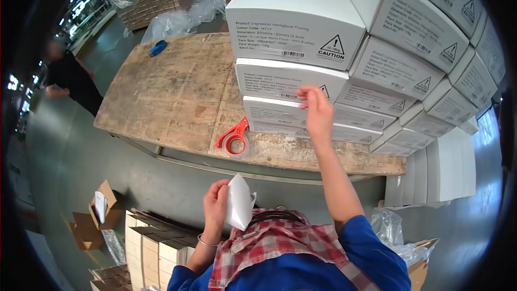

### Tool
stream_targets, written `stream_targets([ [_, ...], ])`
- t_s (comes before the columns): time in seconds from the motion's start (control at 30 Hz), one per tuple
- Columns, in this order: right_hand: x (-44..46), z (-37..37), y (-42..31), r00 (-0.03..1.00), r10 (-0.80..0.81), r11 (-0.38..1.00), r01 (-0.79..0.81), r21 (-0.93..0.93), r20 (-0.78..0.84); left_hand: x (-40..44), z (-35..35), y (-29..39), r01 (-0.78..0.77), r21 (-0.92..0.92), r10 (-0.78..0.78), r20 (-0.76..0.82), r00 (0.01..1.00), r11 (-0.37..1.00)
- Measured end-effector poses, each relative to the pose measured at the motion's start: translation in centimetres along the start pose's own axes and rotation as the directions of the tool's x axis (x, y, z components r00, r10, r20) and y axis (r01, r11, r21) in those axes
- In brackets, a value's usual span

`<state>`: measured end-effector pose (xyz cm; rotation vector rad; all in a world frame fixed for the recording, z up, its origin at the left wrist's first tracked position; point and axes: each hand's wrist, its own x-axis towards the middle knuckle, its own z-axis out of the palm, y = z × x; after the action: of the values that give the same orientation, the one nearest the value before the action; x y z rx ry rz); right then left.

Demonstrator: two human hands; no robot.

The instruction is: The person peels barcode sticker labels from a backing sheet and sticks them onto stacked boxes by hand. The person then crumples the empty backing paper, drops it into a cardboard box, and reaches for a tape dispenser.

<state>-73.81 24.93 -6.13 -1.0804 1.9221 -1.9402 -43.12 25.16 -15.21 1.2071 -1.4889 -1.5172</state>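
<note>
My left hand point(216, 205) is closed on a few folded white paper sheets point(239, 202), held low in front of my apron. My right hand point(316, 109) is raised in front of the stacked white flooring boxes, fingers loosely bent and apart, with nothing visible in them. It is nearest to the second flooring box point(269, 80) from the top in the near column; whether it touches the box I cannot tell. Above that sits the top box point(285, 32), with printed text and a caution mark. A red tape dispenser point(236, 140) lies on the wooden table point(177, 86) left of the stack.
A blue tape roll point(158, 48) lies at the table's far left corner. More white boxes point(423, 19) are stacked to the right. An open cardboard box point(105, 205) and packed boards point(153, 242) are on the floor at left. Another person point(72, 78) stands beyond the table.
</note>
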Motion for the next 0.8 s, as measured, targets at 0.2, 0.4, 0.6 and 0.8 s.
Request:
stream_targets([
  [0.2, 5.7, 1.4, -5.4, 0.983, -0.110, 0.936, 0.051, 0.349, 0.150, -0.6, 0.3, 1.3, 0.033, -0.067, -0.034, -0.017, 0.999, 0.997],
  [0.4, -1.3, -4.5, -5.0, 0.966, -0.235, 0.963, 0.216, -0.160, -0.111, 0.2, -0.3, 4.4, -0.067, -0.012, 0.067, -0.002, 0.998, 0.998],
  [0.6, -12.9, -0.2, -4.4, 0.326, 0.050, 0.892, -0.440, 0.105, 0.944, 0.2, 3.3, 10.7, -0.154, -0.169, 0.177, 0.129, 0.976, 0.974],
  [0.8, -15.6, 0.7, -4.2, 0.206, 0.098, 0.763, -0.643, 0.059, 0.974, -0.1, 5.8, 11.7, -0.142, -0.154, 0.179, 0.264, 0.948, 0.978],
])
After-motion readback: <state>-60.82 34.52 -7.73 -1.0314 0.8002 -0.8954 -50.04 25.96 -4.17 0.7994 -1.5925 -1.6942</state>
